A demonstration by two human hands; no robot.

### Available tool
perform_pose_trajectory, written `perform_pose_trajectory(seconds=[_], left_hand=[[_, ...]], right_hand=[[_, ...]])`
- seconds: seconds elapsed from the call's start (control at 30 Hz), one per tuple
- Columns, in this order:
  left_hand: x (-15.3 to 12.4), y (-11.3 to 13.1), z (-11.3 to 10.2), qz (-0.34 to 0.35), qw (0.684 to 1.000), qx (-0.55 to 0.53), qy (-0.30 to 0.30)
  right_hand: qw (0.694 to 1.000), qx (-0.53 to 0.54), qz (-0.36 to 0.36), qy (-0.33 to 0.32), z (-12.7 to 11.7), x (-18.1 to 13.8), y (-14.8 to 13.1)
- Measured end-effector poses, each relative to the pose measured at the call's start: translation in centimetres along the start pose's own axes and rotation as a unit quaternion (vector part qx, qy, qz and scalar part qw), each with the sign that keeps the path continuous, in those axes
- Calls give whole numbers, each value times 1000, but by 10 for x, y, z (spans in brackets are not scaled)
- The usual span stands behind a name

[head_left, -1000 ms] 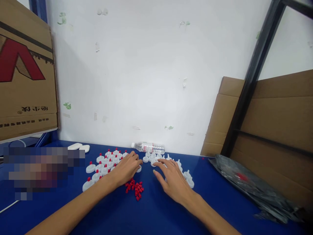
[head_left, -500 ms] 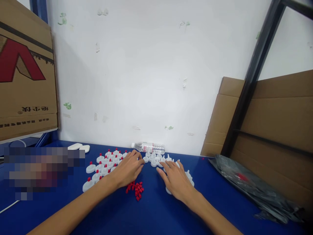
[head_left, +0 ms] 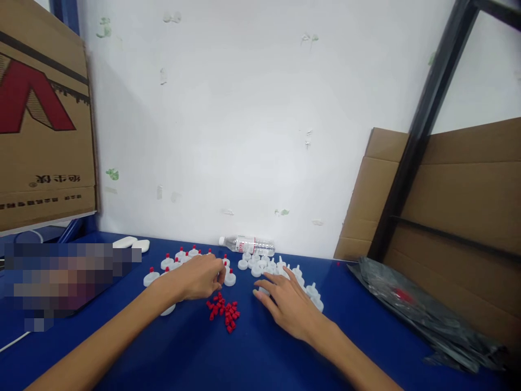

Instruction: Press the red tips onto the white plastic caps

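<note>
My right hand (head_left: 287, 301) has its thumb and fingers around a white cap (head_left: 264, 291), which is partly covered by the fingers. More white nozzle caps (head_left: 312, 290) without red tips stand beside and beyond that hand. My left hand (head_left: 203, 276) hangs just above and left of a loose pile of small red tip caps (head_left: 230, 315), fingers curled downward. Whatever lies between its fingertips is hidden. White nozzle caps with red tips (head_left: 230, 278) stand upright in a group around and behind the left hand, which hides several of them.
A clear plastic bottle (head_left: 248, 245) lies along the wall. Two white rounded objects (head_left: 140, 246) are at the back left, near a blurred patch. A cardboard box (head_left: 44, 152) stands left; grey plastic bags (head_left: 415, 309) and cardboard sheets (head_left: 468, 217) are right.
My left hand has drawn back leftward, uncovering red-tipped caps beside the bottle. My right hand has shifted slightly left, and a white cap now shows between its thumb and fingers.
</note>
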State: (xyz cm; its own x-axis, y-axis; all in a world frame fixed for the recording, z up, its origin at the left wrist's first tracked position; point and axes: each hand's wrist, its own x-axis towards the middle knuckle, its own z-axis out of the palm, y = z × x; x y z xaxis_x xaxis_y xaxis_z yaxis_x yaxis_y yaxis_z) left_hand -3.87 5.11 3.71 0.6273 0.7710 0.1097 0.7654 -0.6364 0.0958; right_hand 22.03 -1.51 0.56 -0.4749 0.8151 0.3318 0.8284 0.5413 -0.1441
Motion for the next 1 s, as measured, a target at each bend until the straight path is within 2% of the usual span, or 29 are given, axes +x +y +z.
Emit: perform_pose_trajectory(seconds=[0.2,0.53,0.77,0.87,1.0], left_hand=[[3,-4,8,9,999,-35,-39],[4,-5,13,33,999,-34,-15],[5,1,13,38,997,-51,-34],[4,6,12,35,999,-29,-1],[2,18,7,51,995,-17,82]], right_hand=[[1000,-16,-10,-10,7,-1,5],[997,-32,-56,43,9,2,4],[995,-37,-79,40,7,3,2],[994,-37,-98,33,5,1,1],[992,-24,-118,36,6,1,-1]])
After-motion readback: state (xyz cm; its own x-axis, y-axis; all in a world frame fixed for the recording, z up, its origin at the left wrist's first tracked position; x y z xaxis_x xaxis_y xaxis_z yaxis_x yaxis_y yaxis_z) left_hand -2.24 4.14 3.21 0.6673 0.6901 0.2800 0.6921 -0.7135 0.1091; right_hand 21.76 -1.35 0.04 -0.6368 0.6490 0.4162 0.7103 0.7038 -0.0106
